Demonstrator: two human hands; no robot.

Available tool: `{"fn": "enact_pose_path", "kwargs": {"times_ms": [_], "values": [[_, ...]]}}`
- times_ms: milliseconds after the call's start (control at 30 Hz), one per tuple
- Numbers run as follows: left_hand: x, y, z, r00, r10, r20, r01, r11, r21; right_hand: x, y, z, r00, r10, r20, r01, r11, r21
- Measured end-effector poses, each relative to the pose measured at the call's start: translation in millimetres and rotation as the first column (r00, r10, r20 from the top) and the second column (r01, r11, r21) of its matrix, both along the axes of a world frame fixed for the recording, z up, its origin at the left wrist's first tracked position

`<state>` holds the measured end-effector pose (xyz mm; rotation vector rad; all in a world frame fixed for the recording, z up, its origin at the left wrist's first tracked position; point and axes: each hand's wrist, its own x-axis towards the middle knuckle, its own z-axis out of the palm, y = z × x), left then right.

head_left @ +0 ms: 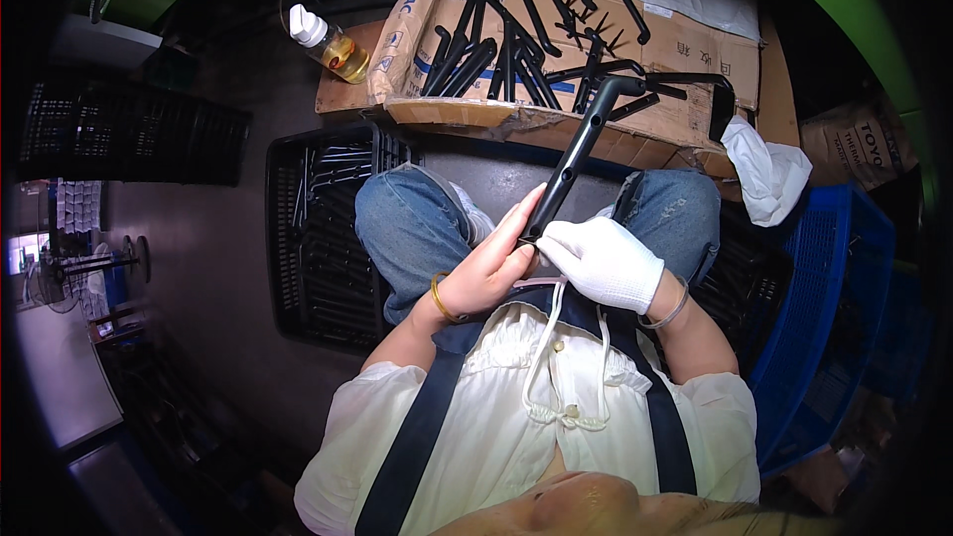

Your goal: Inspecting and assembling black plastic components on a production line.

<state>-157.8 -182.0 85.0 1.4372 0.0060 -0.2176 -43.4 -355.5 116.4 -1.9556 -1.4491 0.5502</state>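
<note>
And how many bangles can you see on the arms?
2: a gold bangle on the left wrist and a silver bangle on the right wrist. The white glove might hide another.

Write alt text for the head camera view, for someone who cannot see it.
A seated person's bare left hand holds the near end of a long black bent tube, with the white-gloved right hand at the same end. Beyond, more black tubes rest in a brown cardboard box; a black plastic crate stands left, a blue plastic crate right.
</note>
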Motion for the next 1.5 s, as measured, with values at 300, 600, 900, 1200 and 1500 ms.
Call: {"fn": "enact_pose_path", "kwargs": {"times_ms": [300,600,900,1200,1500], "values": [[-0.4,-2.8,-7.5,1.000,0.005,-0.004,-0.005,0.998,-0.057,1.6,0.3,5.2,0.996,0.006,-0.087,-0.014,0.995,-0.096],[0.9,-3.3,-2.5,1.000,0.006,-0.015,-0.008,0.995,-0.098,2.8,1.9,4.1,0.980,-0.027,-0.198,-0.008,0.985,-0.175],[0.7,1.2,5.7,0.998,-0.007,-0.062,-0.007,0.973,-0.229,-5.9,3.2,5.1,0.903,-0.193,-0.383,0.179,0.981,-0.072],[2.3,0.1,6.1,0.998,0.001,-0.069,-0.018,0.969,-0.247,-5.0,2.7,3.4,0.961,-0.140,-0.239,0.143,0.990,-0.004],[2.3,-0.6,2.6,0.997,0.009,-0.071,-0.027,0.965,-0.260,8.5,2.2,10.8,0.844,-0.097,-0.527,0.046,0.993,-0.108]]}}
